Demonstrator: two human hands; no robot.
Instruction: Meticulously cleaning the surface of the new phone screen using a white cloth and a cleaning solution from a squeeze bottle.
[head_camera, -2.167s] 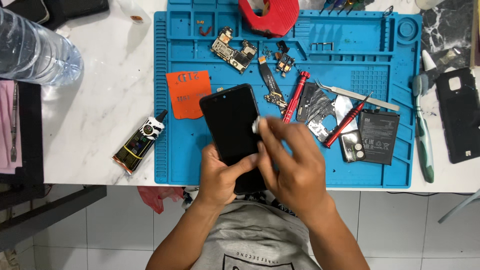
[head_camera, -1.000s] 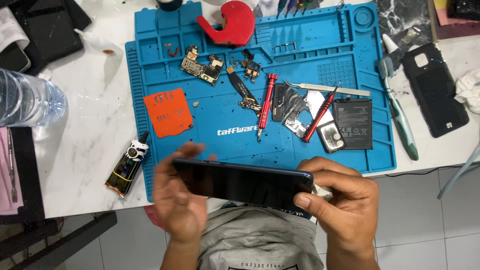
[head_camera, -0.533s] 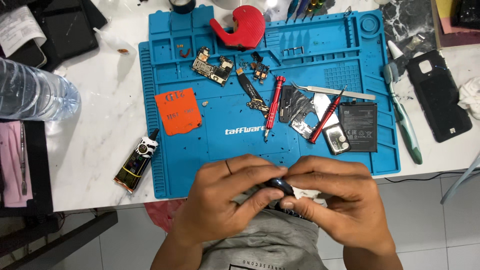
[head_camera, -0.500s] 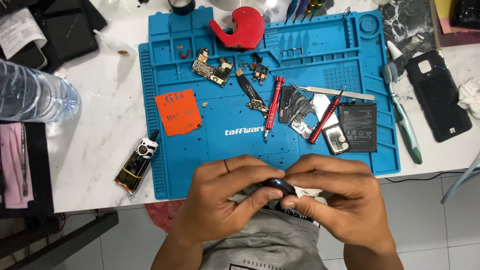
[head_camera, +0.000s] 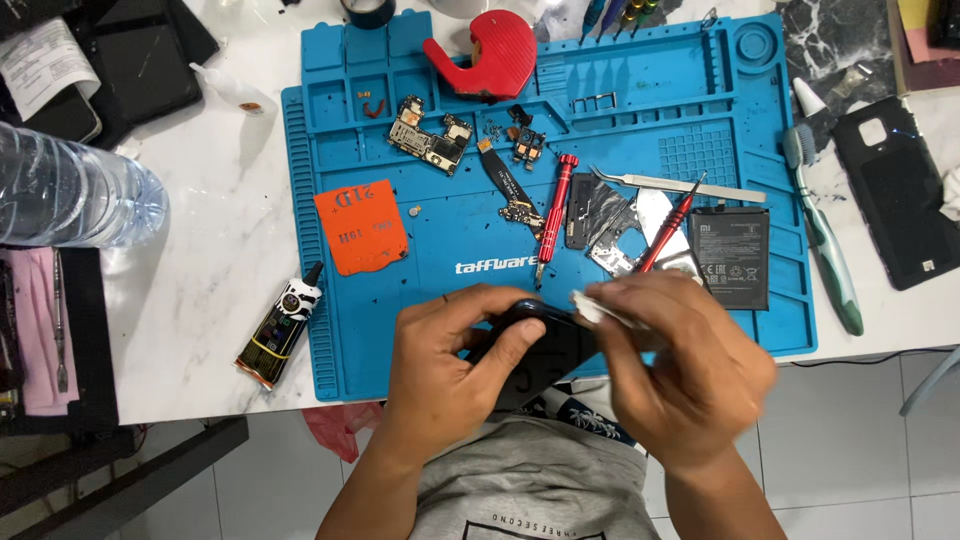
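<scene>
I see the left hand (head_camera: 450, 355) curled around a black phone (head_camera: 535, 350), thumb laid across its upper face and fingers wrapped under, holding it tilted just past the near edge of the blue mat (head_camera: 430, 130). The right hand (head_camera: 680, 360) is closed on a small white wad (head_camera: 590, 308), pinched at the fingertips and pressed against the phone's top right corner. That hand is blurred, so I cannot make out the single fingers. Both forearms come up from the bottom of the view, over a grey shirt.

The phone sits over the table's front edge, between the mat and my lap, with open air below it. Just beyond the hands there is a bare strip of mat; farther up lie a red screwdriver (head_camera: 553, 215), a second red driver (head_camera: 668, 232), tweezers (head_camera: 675, 185), a battery (head_camera: 731, 256), a circuit board (head_camera: 430, 133), an orange card (head_camera: 362, 226) and a red tape dispenser (head_camera: 485, 55). A glue tube (head_camera: 280, 325) lies left of the mat, well apart from the left hand. A toothbrush (head_camera: 822, 240) and a black back cover (head_camera: 900, 190) lie to the right.

The hands hide most of the phone; I cannot tell which face is up. A bottle (head_camera: 70, 195) is cut off at the left edge.
</scene>
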